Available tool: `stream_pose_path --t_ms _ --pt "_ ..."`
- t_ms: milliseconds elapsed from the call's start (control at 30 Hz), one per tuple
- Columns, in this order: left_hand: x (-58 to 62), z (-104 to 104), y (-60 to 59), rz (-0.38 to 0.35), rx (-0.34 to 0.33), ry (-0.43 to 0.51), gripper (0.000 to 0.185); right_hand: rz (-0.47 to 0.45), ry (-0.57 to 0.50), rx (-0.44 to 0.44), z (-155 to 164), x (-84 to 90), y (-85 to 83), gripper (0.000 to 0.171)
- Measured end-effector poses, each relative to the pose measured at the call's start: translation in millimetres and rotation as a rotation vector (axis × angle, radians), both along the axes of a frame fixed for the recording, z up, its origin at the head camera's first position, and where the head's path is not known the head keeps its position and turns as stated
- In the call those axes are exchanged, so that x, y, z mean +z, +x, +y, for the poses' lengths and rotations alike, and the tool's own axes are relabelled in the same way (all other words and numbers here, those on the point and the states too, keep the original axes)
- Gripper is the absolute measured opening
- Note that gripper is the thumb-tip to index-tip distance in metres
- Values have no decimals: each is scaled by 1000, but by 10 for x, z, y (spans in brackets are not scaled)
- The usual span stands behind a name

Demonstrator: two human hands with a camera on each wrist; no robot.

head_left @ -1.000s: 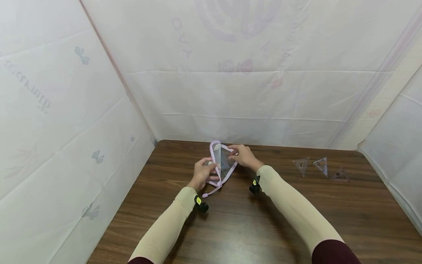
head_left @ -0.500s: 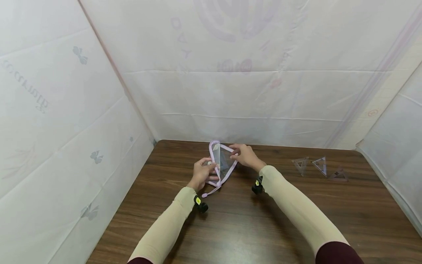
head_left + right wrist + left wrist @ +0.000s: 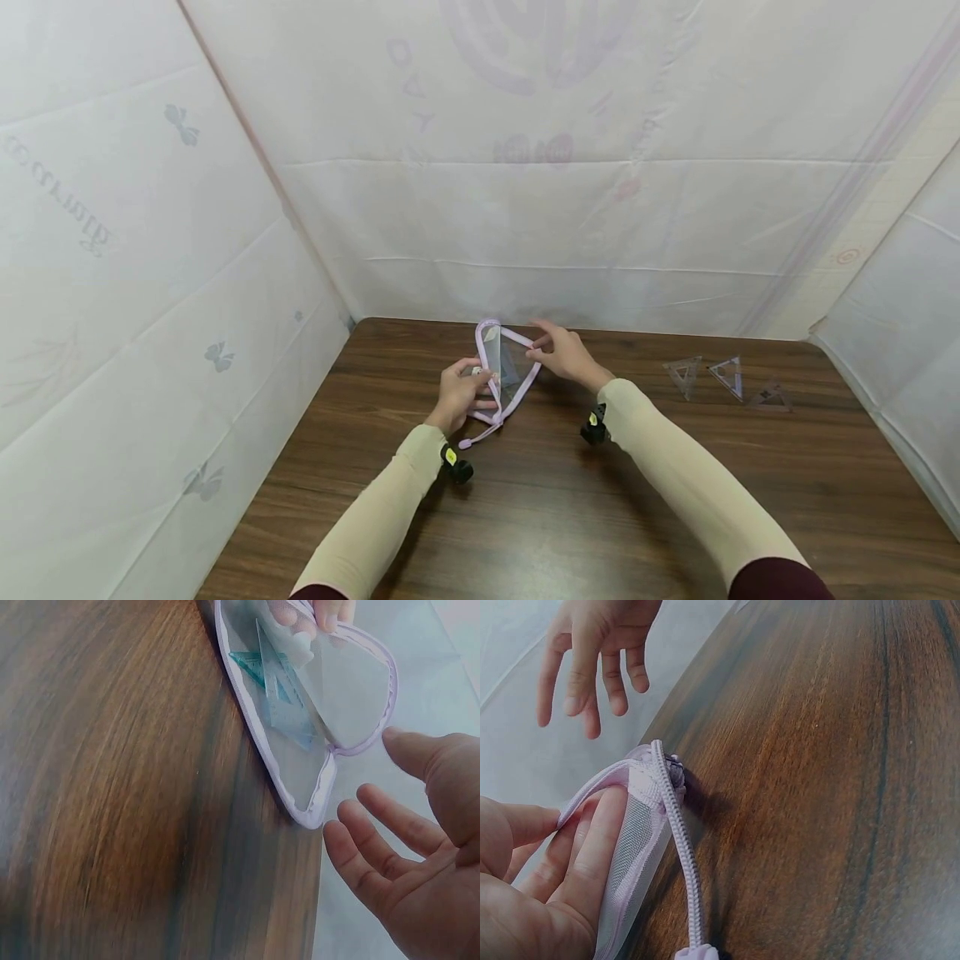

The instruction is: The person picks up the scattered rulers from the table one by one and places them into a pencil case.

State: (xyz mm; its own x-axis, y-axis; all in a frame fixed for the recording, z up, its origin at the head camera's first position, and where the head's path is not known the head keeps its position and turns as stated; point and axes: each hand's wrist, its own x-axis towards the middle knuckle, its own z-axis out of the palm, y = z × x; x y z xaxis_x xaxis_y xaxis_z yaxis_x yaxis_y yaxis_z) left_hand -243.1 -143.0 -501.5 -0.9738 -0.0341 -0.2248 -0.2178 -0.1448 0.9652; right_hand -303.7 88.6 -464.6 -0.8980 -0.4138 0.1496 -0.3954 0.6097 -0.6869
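Note:
A mesh zip pouch point(image 3: 522, 388) with lilac edging lies unzipped near the table's far edge. My left hand point(image 3: 454, 397) pinches one edge of its opening between thumb and fingers, with other fingers inside the flap, as the left wrist view shows. Through the mesh in the right wrist view appear a pale blue set square point(image 3: 291, 716) and a green set square point(image 3: 247, 666). Beside the pouch's right edge is my right hand point(image 3: 564, 357), fingers spread and holding nothing. A lilac pull cord point(image 3: 681, 847) hangs from the zip end.
On the brown wooden table point(image 3: 517, 517), to the right, lie three clear triangular set squares: one at the left point(image 3: 683, 377), a bluish one in the middle point(image 3: 729, 377) and a faint one at the right point(image 3: 771, 397). White cloth point(image 3: 480, 217) hangs behind and at both sides.
My right hand has let go of the pouch's right edge, spread its fingers and drawn slightly to the right. The left hand and the pouch have stayed almost still.

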Motion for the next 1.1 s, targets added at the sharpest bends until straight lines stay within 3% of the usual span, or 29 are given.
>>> stream_pose_path --t_ms 667,1100 --pt "16 6 -17 -3 -19 1 33 41 0 -42 417 -66 82 69" --pt "-28 22 -13 -1 18 15 26 45 42 -92 751 -73 147 70"
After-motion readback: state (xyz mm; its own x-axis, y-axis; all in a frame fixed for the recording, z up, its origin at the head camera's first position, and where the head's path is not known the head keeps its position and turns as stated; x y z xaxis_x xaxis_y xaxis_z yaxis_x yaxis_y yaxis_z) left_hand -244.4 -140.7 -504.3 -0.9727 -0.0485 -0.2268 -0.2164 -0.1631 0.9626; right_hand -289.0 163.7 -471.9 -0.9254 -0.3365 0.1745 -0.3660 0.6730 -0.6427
